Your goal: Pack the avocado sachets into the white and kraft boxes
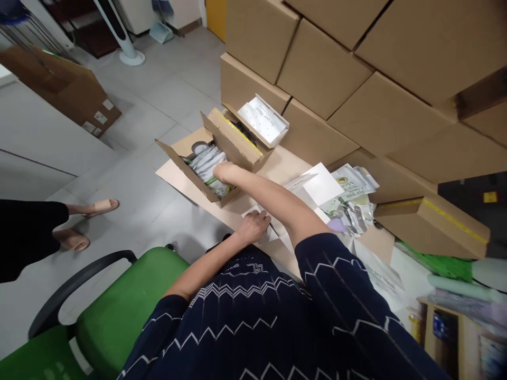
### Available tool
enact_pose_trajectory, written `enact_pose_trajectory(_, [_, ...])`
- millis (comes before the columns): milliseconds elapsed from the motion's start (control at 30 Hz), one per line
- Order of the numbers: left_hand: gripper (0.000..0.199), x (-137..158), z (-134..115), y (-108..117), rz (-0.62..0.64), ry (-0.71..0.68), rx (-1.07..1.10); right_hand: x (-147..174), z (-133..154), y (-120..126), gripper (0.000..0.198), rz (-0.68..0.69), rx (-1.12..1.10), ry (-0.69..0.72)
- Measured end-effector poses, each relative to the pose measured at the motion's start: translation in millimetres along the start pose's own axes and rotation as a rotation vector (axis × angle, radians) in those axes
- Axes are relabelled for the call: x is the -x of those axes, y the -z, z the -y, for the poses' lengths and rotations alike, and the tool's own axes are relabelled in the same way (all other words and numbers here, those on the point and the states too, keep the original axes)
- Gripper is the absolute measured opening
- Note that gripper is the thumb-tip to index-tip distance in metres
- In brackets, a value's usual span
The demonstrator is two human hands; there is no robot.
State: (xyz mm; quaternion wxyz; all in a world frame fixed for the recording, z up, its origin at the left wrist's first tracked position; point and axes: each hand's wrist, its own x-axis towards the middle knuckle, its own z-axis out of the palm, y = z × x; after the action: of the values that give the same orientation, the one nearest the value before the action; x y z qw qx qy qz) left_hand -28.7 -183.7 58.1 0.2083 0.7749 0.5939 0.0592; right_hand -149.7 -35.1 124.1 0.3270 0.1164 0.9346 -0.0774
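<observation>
My right hand (224, 172) reaches down into an open cardboard box (170, 150), its fingers curled at a row of silver-and-green pouches (204, 161) standing inside. The fingertips are partly hidden behind the hand. Nearer my body, my left hand (254, 227) is bent with its fingers closed on the edge of a white paper box (325, 184), which lies open on the table under my right forearm. To the right of that forearm lies a loose pile of similar pouches (352, 184), some overlapping.
Behind the open box stands another cardboard box (237, 140) with a white "Super Meal" box (263, 120) on it. Stacked cartons (325, 68) wall off the far right. A green chair (119, 301) is at my left, and another person's feet (101, 207) are beyond it.
</observation>
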Motion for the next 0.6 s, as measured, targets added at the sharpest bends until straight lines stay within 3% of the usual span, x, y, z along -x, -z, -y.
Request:
enact_pose_trajectory(100, [0.028, 0, 1, -4, -0.016, -0.003, 0.029, -8, 3, -23, 0.042, -0.042, 0.103, -0.08])
enact_pose_trajectory(200, [0.027, 0, 2, -5, -0.031, -0.011, 0.051, -2, 0, -38, 0.038, -0.302, 0.189, 0.009])
enact_pose_trajectory(267, [0.027, 1, 2, -5, -0.036, -0.013, 0.056, 1, -2, -41, 0.038, -0.389, 0.205, 0.051])
enact_pose_trajectory(367, [0.028, 1, 3, -4, -0.036, -0.014, 0.051, -1, -2, -38, 0.04, -0.319, 0.158, 0.017])
enact_pose_trajectory(467, [0.029, 0, 3, -4, -0.026, -0.017, 0.035, -4, 2, -31, 0.053, -0.152, 0.047, -0.031])
enact_pose_trajectory(533, [0.029, 0, 4, -4, -0.02, -0.024, 0.02, -1, 4, -27, 0.045, -0.062, 0.014, -0.06])
enact_pose_trajectory(600, [0.029, 0, 5, -4, -0.016, -0.035, 0.005, 12, 4, -22, 0.031, -0.079, 0.014, -0.065])
